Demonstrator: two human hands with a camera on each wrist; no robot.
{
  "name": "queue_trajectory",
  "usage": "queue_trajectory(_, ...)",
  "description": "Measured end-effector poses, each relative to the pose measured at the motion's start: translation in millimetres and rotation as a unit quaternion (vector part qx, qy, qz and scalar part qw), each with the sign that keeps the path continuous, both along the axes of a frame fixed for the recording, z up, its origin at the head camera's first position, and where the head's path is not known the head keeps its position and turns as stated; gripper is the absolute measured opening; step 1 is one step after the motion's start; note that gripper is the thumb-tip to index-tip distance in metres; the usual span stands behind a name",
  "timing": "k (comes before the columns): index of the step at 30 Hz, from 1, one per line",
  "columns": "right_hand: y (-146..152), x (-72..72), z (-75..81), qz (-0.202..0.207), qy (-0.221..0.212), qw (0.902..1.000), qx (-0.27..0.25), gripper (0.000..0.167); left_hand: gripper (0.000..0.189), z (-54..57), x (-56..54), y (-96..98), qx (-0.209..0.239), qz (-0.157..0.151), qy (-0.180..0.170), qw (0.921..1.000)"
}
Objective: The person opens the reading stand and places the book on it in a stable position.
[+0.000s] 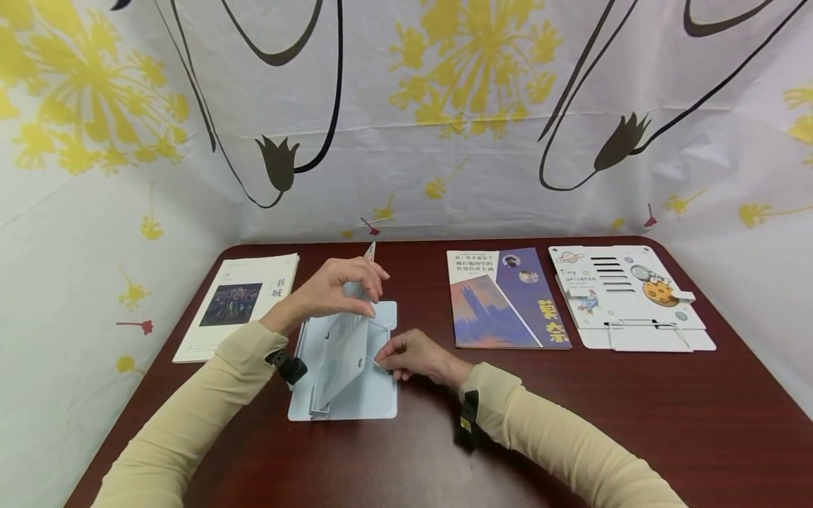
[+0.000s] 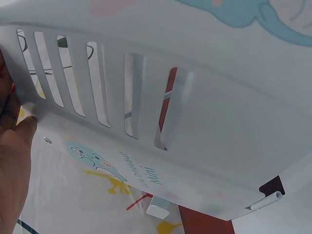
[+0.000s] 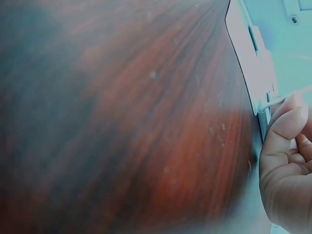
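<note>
Head view: a pale-blue slotted panel (image 1: 346,356), held by the left fingers (image 1: 363,272), is best steadied while a thin white rod (image 3: 273,102) is pinched by the right fingers (image 1: 396,361).

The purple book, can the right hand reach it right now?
Probably yes: the purple book lies near the right hand, with only bare table showing between them. But that hand pinches a thin wire on the pale stand, so it would likely have to let go first.

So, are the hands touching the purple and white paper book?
No, the left hand and right hand hold the pale blue folding bookstand, apart from that book.
</note>
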State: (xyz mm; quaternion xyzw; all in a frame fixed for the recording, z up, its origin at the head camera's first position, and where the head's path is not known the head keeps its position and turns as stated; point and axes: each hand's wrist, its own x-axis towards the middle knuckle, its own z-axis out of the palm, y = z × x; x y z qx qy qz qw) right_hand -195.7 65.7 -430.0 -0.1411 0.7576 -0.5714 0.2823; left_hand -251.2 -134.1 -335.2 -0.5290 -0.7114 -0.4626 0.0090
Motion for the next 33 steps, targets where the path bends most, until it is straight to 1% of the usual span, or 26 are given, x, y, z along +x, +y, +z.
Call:
queue_trajectory(3, -0.9, 0.7, -0.6, -0.002, -0.003, 1.0000, -0.002, 0.012, 0.021, 4.1, 4.8, 0.6, -0.004, 0.006, 0.000, 1.0000)
queue_trajectory(7, 0.6, 1.5, -1.6, -0.005, -0.006, 1.0000, -0.006, 0.014, 0.025, 14.5, 14.5, 4.4, -0.004, 0.004, 0.009, 0.9999)
queue_trajectory(9, 1.7, 2.1, -2.1, -0.006, -0.007, 0.9999, -0.006, 0.014, 0.025, 14.9, 15.1, 4.8, -0.004, 0.005, 0.013, 0.9999)
queue_trajectory(10, 2.3, 2.4, -2.2, -0.007, -0.008, 0.9999, -0.006, 0.014, 0.025, 14.0, 14.5, 4.7, -0.006, 0.006, 0.013, 0.9999)
queue_trajectory(14, 4.5, 4.8, -2.2, -0.014, -0.019, 0.9996, -0.015, 0.016, 0.022, 3.5, 5.7, 2.4, -0.009, 0.010, 0.009, 0.9999)
queue_trajectory(17, 5.8, 7.4, -2.3, -0.021, -0.034, 0.9988, -0.029, 0.018, 0.019, -0.2, 2.4, 0.7, -0.011, 0.014, 0.010, 0.9998)
queue_trajectory(21, 8.6, 11.8, -3.7, -0.032, -0.044, 0.9976, -0.043, 0.021, 0.020, -2.0, 0.2, -0.1, -0.012, 0.018, 0.019, 0.9996)
queue_trajectory(27, 10.8, 20.8, -1.9, -0.051, -0.056, 0.9946, -0.071, 0.024, 0.022, -5.0, -4.3, -1.3, 0.003, 0.027, 0.037, 0.9989)
queue_trajectory(30, 10.5, 25.3, -0.4, -0.064, -0.057, 0.9926, -0.086, 0.026, 0.024, -5.7, -6.5, -1.4, 0.007, 0.037, 0.041, 0.9985)
queue_trajectory(33, 9.9, 31.7, 1.4, -0.086, -0.050, 0.9897, -0.102, 0.028, 0.029, -6.8, -9.4, -1.1, 0.007, 0.056, 0.042, 0.9975)
